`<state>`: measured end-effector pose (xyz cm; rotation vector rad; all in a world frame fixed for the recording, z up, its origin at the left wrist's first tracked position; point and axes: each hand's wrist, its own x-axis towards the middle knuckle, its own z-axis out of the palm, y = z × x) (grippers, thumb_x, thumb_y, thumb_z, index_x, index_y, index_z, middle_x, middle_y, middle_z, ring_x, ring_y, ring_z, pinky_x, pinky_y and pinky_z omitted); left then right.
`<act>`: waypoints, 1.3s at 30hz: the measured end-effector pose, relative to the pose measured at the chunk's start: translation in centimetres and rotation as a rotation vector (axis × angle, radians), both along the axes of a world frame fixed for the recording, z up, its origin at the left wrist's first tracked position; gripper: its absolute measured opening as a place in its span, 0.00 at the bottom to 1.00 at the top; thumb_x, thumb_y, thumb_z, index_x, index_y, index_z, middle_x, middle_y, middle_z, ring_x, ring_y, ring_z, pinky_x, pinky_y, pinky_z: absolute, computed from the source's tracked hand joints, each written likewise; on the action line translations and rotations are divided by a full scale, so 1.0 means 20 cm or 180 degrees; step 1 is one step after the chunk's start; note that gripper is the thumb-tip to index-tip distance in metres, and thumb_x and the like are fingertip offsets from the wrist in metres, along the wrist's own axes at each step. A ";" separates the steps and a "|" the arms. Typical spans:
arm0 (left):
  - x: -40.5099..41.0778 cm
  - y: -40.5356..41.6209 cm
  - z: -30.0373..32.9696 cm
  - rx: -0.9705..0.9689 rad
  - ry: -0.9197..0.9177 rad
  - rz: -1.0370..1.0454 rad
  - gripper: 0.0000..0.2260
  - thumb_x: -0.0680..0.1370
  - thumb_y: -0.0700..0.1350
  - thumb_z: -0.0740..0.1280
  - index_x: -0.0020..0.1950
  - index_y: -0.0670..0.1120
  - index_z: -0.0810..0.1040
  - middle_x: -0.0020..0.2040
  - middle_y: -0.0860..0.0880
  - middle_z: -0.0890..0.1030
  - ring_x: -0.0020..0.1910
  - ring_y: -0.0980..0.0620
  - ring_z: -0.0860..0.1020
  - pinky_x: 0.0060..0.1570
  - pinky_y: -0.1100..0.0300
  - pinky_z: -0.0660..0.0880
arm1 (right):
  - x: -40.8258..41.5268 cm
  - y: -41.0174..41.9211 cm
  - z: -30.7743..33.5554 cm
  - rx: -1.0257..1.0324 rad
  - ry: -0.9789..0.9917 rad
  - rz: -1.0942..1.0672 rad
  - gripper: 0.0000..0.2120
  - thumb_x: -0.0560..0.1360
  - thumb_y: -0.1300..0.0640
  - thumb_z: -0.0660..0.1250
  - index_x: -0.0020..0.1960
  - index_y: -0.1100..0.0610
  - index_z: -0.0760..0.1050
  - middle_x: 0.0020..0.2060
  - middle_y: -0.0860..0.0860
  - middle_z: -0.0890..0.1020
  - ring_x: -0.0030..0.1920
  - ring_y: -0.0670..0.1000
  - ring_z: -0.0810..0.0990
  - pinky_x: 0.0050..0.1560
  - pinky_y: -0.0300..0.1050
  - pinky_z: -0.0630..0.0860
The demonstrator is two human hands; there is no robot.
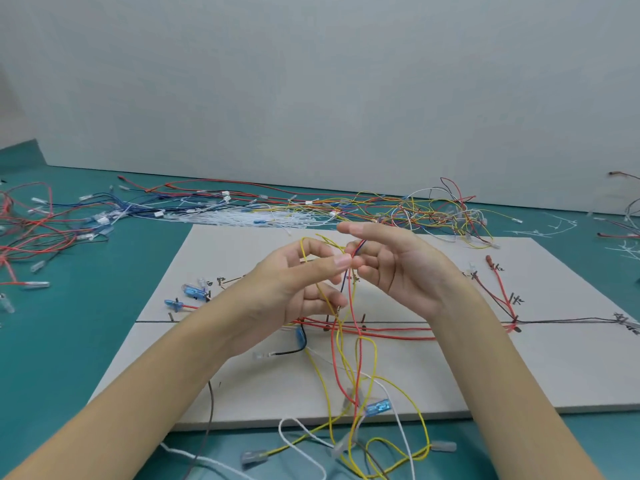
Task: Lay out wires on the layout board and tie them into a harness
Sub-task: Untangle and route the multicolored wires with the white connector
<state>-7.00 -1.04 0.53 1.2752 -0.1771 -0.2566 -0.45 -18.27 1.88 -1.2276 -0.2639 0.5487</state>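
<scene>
Head view: left hand (294, 282) raised over the board (519, 368), thumb and forefinger pinching a yellow wire (341, 344), lower fingers curled round the same strands; right hand (398, 268) opposite, palm turned inward, forefinger stretched out straight, thumb and middle finger closing on a red wire (352, 306) and a thin dark one beside it; fingertips of both hands nearly touching. Held wires hanging down from the hands in loose yellow, red and white loops, over the board's near edge onto the green table (69, 358); blue connector (378, 407) among them near that edge. Laid flat on the board: red run (398, 336) along the seam, branching up right to a red terminal (489, 260); blue terminals (192, 292) at the left by handwritten marks; black wire (291, 351) below the left wrist. Beyond the board: heap of loose wires (415, 209) and white cable ties (242, 219); more red and blue wires (41, 230) far left.
</scene>
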 end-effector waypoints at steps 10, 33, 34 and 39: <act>0.02 0.01 -0.02 0.0048 -0.0299 0.0448 0.03 0.68 0.47 0.73 0.35 0.51 0.83 0.35 0.51 0.80 0.31 0.54 0.80 0.33 0.65 0.77 | -0.01 0.03 -0.01 0.0051 -0.0113 0.0232 0.18 0.66 0.67 0.71 0.56 0.62 0.80 0.37 0.54 0.82 0.34 0.48 0.81 0.37 0.36 0.79; 0.00 0.20 0.11 0.0061 0.0641 -0.0170 0.07 0.77 0.48 0.62 0.41 0.47 0.71 0.29 0.54 0.61 0.18 0.62 0.58 0.17 0.69 0.62 | 0.12 -0.15 0.00 -0.0380 0.0228 -0.1102 0.11 0.82 0.55 0.58 0.56 0.59 0.76 0.18 0.44 0.60 0.16 0.42 0.57 0.17 0.33 0.58; 0.00 0.22 0.11 0.0089 0.0661 -0.0185 0.06 0.76 0.48 0.62 0.41 0.47 0.71 0.29 0.54 0.61 0.18 0.62 0.58 0.16 0.69 0.62 | 0.12 -0.15 0.00 -0.0460 0.0163 -0.1047 0.12 0.82 0.55 0.58 0.59 0.60 0.76 0.18 0.44 0.60 0.16 0.42 0.56 0.16 0.33 0.58; 0.00 0.23 0.11 -0.0125 0.0741 -0.0402 0.07 0.77 0.47 0.62 0.40 0.47 0.72 0.30 0.54 0.62 0.19 0.62 0.59 0.17 0.69 0.63 | 0.10 -0.14 0.01 -0.0741 -0.0046 -0.0757 0.13 0.82 0.55 0.59 0.60 0.60 0.77 0.19 0.46 0.60 0.16 0.42 0.55 0.15 0.33 0.55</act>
